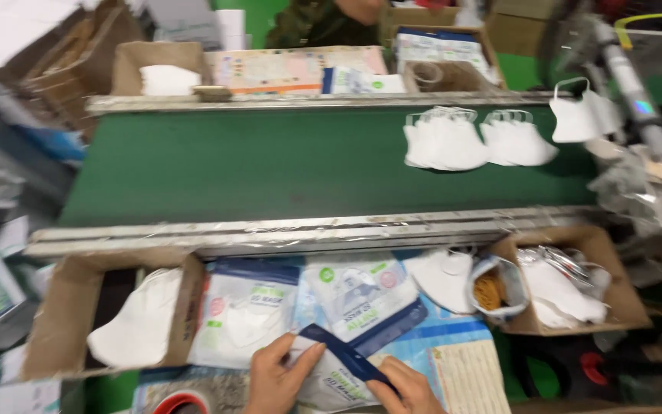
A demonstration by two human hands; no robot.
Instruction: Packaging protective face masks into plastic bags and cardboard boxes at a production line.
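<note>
Both hands are down at the bottom edge: my left hand (276, 377) pinches one end of a flat mask pouch (331, 368), my right hand (408, 387) grips its dark blue strip at the other end. More pouches (358, 295) lie stacked just beyond. I see a cardboard box (63, 322) with white masks to the left, and mask stacks (446, 142) on the green belt (270, 165).

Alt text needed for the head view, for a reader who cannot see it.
Two bare hands, left hand and right hand, hold a blue-edged pouch over more pouches on a packing bench. Cardboard boxes of white masks sit at either side. Beyond, a green conveyor belt carries mask stacks.
</note>
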